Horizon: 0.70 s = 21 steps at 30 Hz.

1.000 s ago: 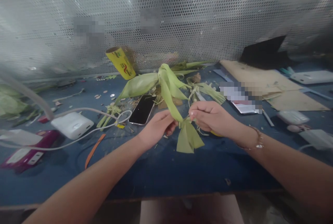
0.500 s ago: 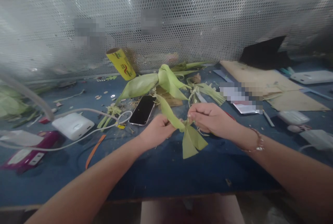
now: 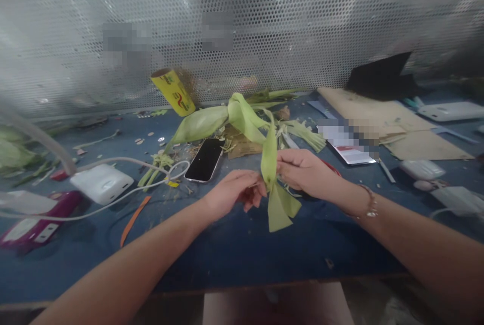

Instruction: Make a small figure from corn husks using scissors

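Observation:
A pale green leaf piece (image 3: 279, 208), with a fold above and two cut tails hanging below, is held over the blue table by my right hand (image 3: 300, 173), whose thumb and fingers pinch it from the right. Just left of its middle is my left hand (image 3: 242, 189), fingers curled and close to the leaf; whether its fingertips grip anything is hidden. Behind them a larger twisted green leaf (image 3: 206, 122) arches over the scraps. A black phone (image 3: 204, 160) lies left of it.
Cables and a white charger (image 3: 102, 184) lie at the left beside a magenta power strip (image 3: 66, 209). A yellow roll (image 3: 174, 93) leans at the perforated metal wall. Brown paper sheets (image 3: 372, 113) and a card (image 3: 351, 149) lie right. An orange strip (image 3: 134, 221) is front left.
The leaf's upper fold has swung from leaning left to nearly upright. My left hand has let its pinch loosen and its fingers now show curled beside the leaf. The right hand keeps its hold.

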Tool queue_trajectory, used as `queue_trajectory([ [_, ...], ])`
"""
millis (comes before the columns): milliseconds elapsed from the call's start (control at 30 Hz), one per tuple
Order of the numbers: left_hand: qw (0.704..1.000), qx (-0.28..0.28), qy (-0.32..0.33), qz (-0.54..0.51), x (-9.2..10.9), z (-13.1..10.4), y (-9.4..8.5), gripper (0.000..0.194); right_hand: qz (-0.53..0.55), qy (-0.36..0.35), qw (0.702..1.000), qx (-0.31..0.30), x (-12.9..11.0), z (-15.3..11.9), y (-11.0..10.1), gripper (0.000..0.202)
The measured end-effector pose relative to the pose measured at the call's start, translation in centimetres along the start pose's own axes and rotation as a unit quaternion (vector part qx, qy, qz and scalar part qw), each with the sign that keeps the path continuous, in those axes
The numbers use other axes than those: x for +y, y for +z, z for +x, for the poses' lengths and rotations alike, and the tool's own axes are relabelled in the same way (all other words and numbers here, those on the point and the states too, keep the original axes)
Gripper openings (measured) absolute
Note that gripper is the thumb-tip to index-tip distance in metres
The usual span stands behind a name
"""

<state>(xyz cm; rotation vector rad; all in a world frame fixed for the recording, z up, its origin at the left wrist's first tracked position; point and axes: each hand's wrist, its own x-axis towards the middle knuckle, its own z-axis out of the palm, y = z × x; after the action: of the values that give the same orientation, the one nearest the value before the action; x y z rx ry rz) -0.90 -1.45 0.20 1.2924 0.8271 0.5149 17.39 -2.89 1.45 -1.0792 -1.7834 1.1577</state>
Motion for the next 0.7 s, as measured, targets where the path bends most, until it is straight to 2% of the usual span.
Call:
queue_trajectory([
  [167,0.999,-0.002,0.005,-0.034,0.1,-0.2,-0.2,0.029,-0.017,-0.003,1.0,-0.004,-0.1,0.0,0.0,0.023],
  [367,0.994,-0.021,0.096,0.035,-0.3,-0.7,-0.4,0.028,-0.023,-0.009,1.0,0.004,-0.2,0.1,0.1,0.023],
  [467,0.986,-0.001,0.135,0.098,-0.5,-0.9,-0.4,0.024,-0.021,-0.013,1.0,0.013,-0.3,0.1,0.1,0.022],
  [567,0.976,0.016,0.142,0.162,-0.4,-1.0,-0.1,0.024,-0.014,-0.018,1.0,0.008,-0.3,0.1,0.1,0.021],
  [700,0.97,0.044,0.162,0.173,-0.5,-0.9,0.6,0.03,-0.008,-0.014,1.0,0.004,-0.3,-0.1,0.1,0.022],
])
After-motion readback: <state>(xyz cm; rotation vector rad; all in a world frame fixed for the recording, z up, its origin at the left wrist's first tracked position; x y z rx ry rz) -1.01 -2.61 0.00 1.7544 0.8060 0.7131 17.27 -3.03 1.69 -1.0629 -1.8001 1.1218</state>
